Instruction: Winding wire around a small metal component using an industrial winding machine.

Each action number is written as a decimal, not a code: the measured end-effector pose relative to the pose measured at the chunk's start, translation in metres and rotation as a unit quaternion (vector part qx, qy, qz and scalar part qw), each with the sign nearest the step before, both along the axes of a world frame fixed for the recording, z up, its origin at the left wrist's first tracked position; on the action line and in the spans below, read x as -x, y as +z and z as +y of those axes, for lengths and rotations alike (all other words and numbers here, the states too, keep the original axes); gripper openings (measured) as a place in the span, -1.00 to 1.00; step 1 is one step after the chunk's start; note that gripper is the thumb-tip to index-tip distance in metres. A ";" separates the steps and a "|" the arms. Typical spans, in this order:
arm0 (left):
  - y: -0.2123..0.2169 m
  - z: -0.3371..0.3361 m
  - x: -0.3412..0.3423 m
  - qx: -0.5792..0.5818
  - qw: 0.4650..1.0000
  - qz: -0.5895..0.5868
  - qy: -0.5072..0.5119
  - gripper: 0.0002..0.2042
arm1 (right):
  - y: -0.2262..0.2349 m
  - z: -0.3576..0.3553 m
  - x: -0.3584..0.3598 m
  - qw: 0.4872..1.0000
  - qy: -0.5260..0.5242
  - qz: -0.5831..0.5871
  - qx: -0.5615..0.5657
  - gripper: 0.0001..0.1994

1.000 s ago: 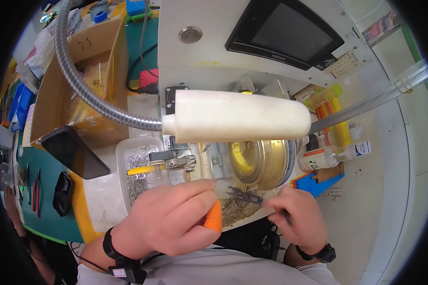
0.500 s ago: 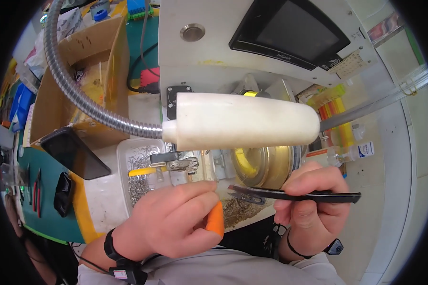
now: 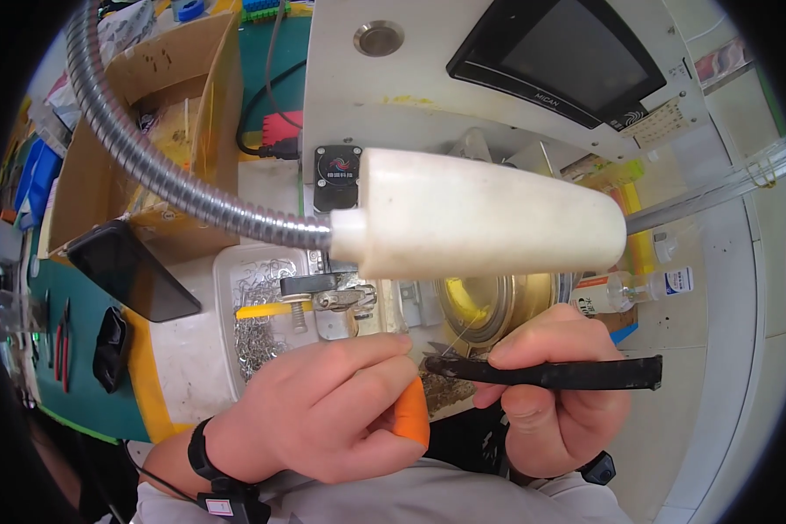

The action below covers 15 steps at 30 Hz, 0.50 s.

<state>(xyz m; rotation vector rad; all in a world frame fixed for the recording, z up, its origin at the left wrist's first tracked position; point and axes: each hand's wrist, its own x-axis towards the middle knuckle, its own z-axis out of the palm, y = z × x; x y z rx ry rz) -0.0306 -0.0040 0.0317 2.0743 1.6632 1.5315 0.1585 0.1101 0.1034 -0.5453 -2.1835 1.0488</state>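
Observation:
My right hand [image 3: 550, 393] grips black tweezers [image 3: 550, 374], held level with the tip pointing left. The tip meets the fingertips of my left hand [image 3: 332, 410], which pinch something too small to make out. My left hand wears an orange finger cot [image 3: 410, 415] and a black wrist strap [image 3: 210, 463]. Both hands sit below a white cone-shaped lamp head [image 3: 489, 225] on a flexible metal hose [image 3: 148, 166]. Behind the hands are a brass-coloured round fixture [image 3: 498, 301] and a small clamp with a yellow handle [image 3: 271, 310].
A white tray of small metal clips [image 3: 253, 332] lies left of the hands. A dark phone [image 3: 131, 271] leans on a cardboard box [image 3: 140, 105]. A machine housing with a screen [image 3: 568, 61] and a round button [image 3: 377, 38] stands behind. A small clear bottle [image 3: 637, 288] lies right.
My right hand rose from the tray and brought the black tweezers up; their tip now meets my left fingertips. The view has moved closer to the work.

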 end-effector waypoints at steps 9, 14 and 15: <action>0.000 0.001 -0.001 -0.004 1.000 0.003 -0.002 -0.58 | -0.005 -0.001 0.000 0.999 -0.012 0.030 0.023 -0.66; -0.002 0.000 -0.001 -0.018 1.000 0.019 -0.001 -0.62 | -0.006 0.000 0.000 0.999 0.010 0.043 -0.024 -0.64; -0.002 0.000 -0.001 -0.023 0.999 0.035 -0.002 -0.64 | -0.006 -0.001 0.001 0.999 0.010 0.042 -0.024 -0.64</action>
